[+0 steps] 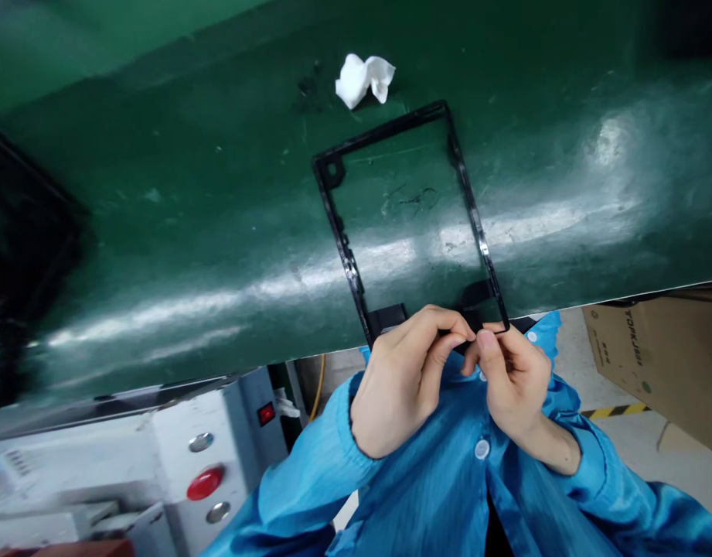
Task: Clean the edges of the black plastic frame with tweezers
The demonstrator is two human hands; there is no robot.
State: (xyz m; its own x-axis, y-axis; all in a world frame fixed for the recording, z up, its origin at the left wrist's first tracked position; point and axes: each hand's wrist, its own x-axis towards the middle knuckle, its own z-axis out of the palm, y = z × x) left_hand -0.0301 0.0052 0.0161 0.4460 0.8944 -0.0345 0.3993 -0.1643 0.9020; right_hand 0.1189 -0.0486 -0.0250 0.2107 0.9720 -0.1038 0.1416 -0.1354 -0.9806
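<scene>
A thin black rectangular plastic frame (349, 261) lies on the green conveyor belt (187, 232), with its near end hanging over the belt's front edge. My left hand (405, 375) and my right hand (515, 379) meet at that near end. Both hands have their fingers curled and pinched on the frame's lower bar between two black tabs. Blue sleeves cover both forearms.
A crumpled white cloth (364, 77) lies on the belt beyond the frame's far end. A grey control box with a red round button (205, 483) sits below the belt at the lower left. A cardboard box (662, 356) stands on the floor at right.
</scene>
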